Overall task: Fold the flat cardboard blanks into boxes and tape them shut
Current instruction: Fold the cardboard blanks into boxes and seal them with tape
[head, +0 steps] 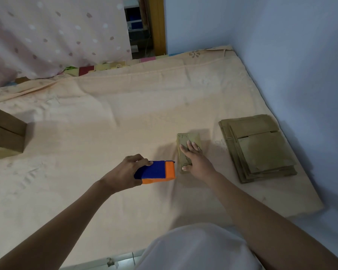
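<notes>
Head view: two folded boxes point(6, 133) at bed's left edge, apparently done. Stack of flat blanks point(260, 149) near bed's point(105, 106) right edge, not yet folded. One small box point(187, 149) right of middle, being taped by the look of it; most of job left.

Left hand point(125, 172): fingers curled round blue-orange tape dispenser point(156, 172), just beside small box. Right hand point(195, 158): fingers straight, pressing flat on small box top, holding it down.

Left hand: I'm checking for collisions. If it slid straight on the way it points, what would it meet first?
Probably the small cardboard box under the right hand; the left hand leads with the blue and orange block, though depth is unclear.
</notes>
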Demonstrator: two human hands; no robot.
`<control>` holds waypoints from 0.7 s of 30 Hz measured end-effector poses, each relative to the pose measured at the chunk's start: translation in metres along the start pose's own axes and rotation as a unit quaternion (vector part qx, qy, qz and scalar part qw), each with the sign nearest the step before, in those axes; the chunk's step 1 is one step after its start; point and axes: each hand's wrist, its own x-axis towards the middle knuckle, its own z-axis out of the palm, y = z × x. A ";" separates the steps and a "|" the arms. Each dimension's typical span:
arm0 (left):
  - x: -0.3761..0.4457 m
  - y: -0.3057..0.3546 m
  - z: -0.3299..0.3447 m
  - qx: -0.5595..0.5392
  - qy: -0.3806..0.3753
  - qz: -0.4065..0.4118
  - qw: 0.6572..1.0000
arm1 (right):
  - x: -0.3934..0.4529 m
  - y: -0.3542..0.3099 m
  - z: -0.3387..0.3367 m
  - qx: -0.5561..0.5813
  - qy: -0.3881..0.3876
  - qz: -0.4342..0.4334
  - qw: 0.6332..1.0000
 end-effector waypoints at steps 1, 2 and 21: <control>0.000 0.002 -0.001 -0.008 -0.014 -0.010 1.000 | 0.000 0.000 0.000 -0.002 0.000 0.000 1.000; 0.001 0.004 -0.003 -0.008 -0.028 -0.017 0.999 | 0.000 0.000 0.000 -0.005 -0.001 -0.001 1.000; 0.002 0.006 -0.015 -0.030 -0.042 -0.029 0.998 | 0.000 0.000 0.000 -0.013 -0.001 -0.008 1.000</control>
